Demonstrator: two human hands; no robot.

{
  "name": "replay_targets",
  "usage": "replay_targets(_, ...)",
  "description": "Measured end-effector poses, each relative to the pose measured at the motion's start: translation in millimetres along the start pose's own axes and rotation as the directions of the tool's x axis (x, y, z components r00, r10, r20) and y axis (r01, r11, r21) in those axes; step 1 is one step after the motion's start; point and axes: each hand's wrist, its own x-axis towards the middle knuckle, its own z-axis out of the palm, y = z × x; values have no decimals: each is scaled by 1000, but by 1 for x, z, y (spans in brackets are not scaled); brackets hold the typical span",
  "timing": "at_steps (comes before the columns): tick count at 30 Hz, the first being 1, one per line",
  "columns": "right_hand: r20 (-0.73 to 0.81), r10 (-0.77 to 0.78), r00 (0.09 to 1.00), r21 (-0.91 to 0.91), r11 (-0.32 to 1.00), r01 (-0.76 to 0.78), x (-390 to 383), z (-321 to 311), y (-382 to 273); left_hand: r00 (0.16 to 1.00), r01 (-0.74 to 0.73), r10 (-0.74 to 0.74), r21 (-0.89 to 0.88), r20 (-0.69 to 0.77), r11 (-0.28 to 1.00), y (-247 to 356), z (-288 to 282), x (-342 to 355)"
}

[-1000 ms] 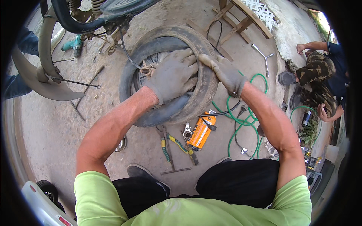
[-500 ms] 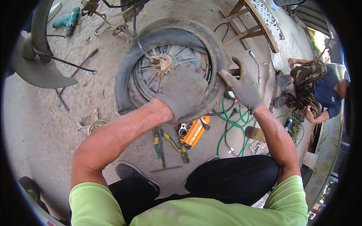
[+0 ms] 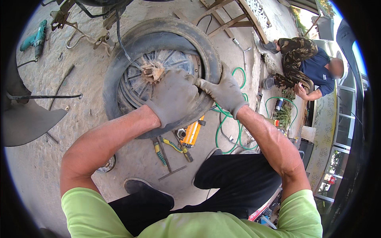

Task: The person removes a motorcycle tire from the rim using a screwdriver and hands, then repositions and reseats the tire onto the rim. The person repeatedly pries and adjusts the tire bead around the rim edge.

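Note:
A worn wheel with a spoked metal hub (image 3: 137, 75) lies on the ground in front of me. Its black tyre (image 3: 131, 33) sits partly off the rim, and a smooth dark inner tube (image 3: 158, 43) shows between them. My left hand (image 3: 174, 95), in a grey glove, is closed low over the near right part of the wheel; what its fingers grip is hidden beneath it. My right hand (image 3: 225, 90), gloved too, wraps around the tyre's right side, its thumb towards my left hand. A rusty axle end (image 3: 149, 72) sticks up from the hub.
Near my feet lie yellow-and-green pliers (image 3: 160, 152), a T-handled tool (image 3: 172, 172) and an orange box (image 3: 193, 133). A green hose (image 3: 217, 137) coils at the right. A cordless drill (image 3: 37, 41) is at far left, a wooden stool (image 3: 234, 18) behind. Another person (image 3: 301, 63) sits at right.
My right hand has gone from open fingers beside the tyre to gripping its edge, closer to my left hand. The whole view has shifted, so the wheel appears further left.

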Motion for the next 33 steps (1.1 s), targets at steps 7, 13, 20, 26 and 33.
replay_targets(7,-16,115,993,-202,973,-116,4,-5,-28,984,-101,86,-87,-158,991,-17,13,-17)
replay_targets(13,-54,161,986,-467,868,-167,9,-3,-46,985,-69,55,-85,-161,994,-19,18,-23)
replay_targets(20,-140,177,974,-420,880,-220,9,8,-52,974,-91,68,-97,-217,991,-19,24,-22)
replay_targets(26,-121,296,947,-430,845,-319,26,3,-58,963,-111,78,-116,-257,987,-21,28,-17)
replay_targets(33,-98,251,963,-412,871,-269,15,-1,-66,977,-107,94,-61,-189,992,-24,28,-20)
